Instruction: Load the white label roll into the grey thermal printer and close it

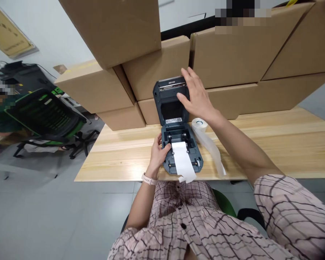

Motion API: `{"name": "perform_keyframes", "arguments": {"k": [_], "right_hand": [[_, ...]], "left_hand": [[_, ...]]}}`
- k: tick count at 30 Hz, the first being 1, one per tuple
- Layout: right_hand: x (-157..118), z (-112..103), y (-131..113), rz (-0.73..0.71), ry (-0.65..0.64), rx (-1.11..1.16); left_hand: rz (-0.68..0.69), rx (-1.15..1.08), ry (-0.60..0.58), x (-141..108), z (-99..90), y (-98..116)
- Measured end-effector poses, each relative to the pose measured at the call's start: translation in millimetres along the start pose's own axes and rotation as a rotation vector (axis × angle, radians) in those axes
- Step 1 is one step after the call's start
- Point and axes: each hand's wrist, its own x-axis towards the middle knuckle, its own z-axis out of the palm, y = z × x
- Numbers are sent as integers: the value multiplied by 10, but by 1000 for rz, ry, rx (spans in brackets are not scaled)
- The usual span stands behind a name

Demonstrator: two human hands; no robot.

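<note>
Taking the printer's base as the centre of the dial, the left hand (159, 153) sits at 9 o'clock, thumb bent over the rim and fingers along the outer wall, partly closed in a light hold. The right hand (197, 96) is at 1 o'clock, fingers spread, with the right edge of the raised dark grey plastic lid (170, 99) between thumb and fingers; how firmly it grips, I cannot tell. Both hands are on a dark grey, cut-cornered plastic label printer (176, 127), opened out near the front edge of the pale wood-grained bench (119, 155), its lid standing at 12 o'clock. A flat white paper strip (182, 159) runs from mid-base over the front rim toward 6 o'clock, ending ragged. Between 1 and 2 o'clock, just beside the printer, sits a round white paper roll (200, 125), its loose tail trailing toward 4 o'clock. Farther out, brown cardboard boxes (224, 54) range from 11 to 2 o'clock

The strip looks a little aslant; a nudge from the left thumb, close beside it, could skew or crease it. If the right hand slipped, the lid might drop onto that thumb. The right forearm, near the roll, could also knock it and unwind more paper
</note>
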Motion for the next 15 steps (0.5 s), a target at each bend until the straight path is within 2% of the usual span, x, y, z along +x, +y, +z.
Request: {"name": "perform_keyframes", "arguments": {"k": [4, 6, 7, 9, 12, 15], "right_hand": [[-398, -86, -276, -56, 67, -43], [-613, -99, -367, -93, -9, -5], [-709, -92, -388, -115, -100, 26], [-863, -46, -392, -162, -364, 91], [-997, 85, -362, -216, -714, 150], [-1033, 213, -354, -241, -842, 136]], "left_hand": [[0, -1, 20, 14, 3, -32], [18, 8, 19, 17, 6, -51], [30, 15, 17, 17, 7, -61], [43, 19, 12, 14, 7, -84], [19, 12, 11, 8, -8, -126], [29, 59, 19, 5, -46, -170]]}}
